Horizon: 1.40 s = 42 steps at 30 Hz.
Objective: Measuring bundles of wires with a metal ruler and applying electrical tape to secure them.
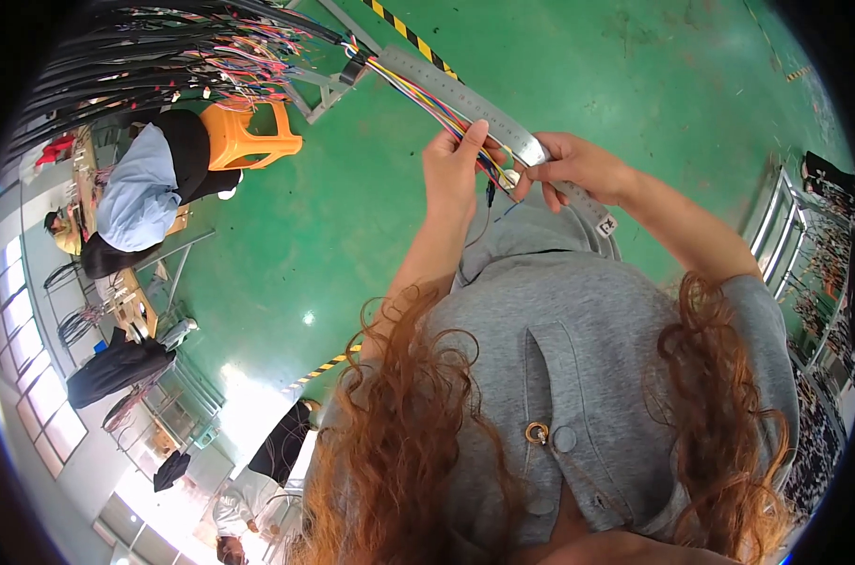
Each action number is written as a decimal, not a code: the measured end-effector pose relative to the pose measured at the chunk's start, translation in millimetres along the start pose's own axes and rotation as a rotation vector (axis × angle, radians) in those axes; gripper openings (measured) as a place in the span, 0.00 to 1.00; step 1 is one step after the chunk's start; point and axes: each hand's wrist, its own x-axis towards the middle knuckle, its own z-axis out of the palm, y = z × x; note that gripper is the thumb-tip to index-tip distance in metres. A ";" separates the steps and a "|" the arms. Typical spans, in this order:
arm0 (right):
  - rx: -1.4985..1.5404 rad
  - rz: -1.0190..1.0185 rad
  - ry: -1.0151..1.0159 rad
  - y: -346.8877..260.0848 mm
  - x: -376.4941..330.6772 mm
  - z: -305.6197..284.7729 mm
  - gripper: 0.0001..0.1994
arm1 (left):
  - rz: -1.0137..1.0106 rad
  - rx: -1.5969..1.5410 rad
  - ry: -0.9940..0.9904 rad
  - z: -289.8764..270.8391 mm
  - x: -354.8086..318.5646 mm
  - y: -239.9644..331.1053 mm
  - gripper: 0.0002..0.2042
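Observation:
A long steel ruler (475, 105) slants down to the right in front of me, beside a bundle of thin multicoloured wires (418, 94). The wires come out of a black cable sheath (354, 68) near the ruler's far end. My left hand (454, 168) is closed round the wires, thumb on top. Between my hands, loose wire ends hang down, one with a dark tip (491, 193). My right hand (578, 168) grips the ruler toward its near end, thumb and fingers closed. A small pale piece (511, 177) shows beside its fingers; its kind is unclear.
Many black cables with coloured wire ends (249, 61) lie at the upper left on a metal frame (329, 97). An orange plastic stool (249, 137) stands near a person in light blue (136, 193). Racks of parts (823, 273) are at the right. Striped tape (413, 38) marks the green floor.

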 end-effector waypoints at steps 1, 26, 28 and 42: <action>-0.002 0.001 0.001 1.0 -0.8 0.5 0.07 | 0.004 0.001 0.001 0.8 -0.7 -0.8 0.09; -0.037 0.032 -0.008 1.9 -4.9 -5.0 0.14 | -0.001 0.301 -0.308 -10.4 4.6 2.7 0.12; -0.041 0.037 -0.010 5.0 -4.3 -5.4 0.14 | -0.026 0.307 -0.329 -10.9 5.2 1.3 0.12; -0.254 0.059 -0.006 3.3 -12.8 -2.7 0.15 | -0.012 0.218 -0.312 -7.4 -0.9 -12.3 0.11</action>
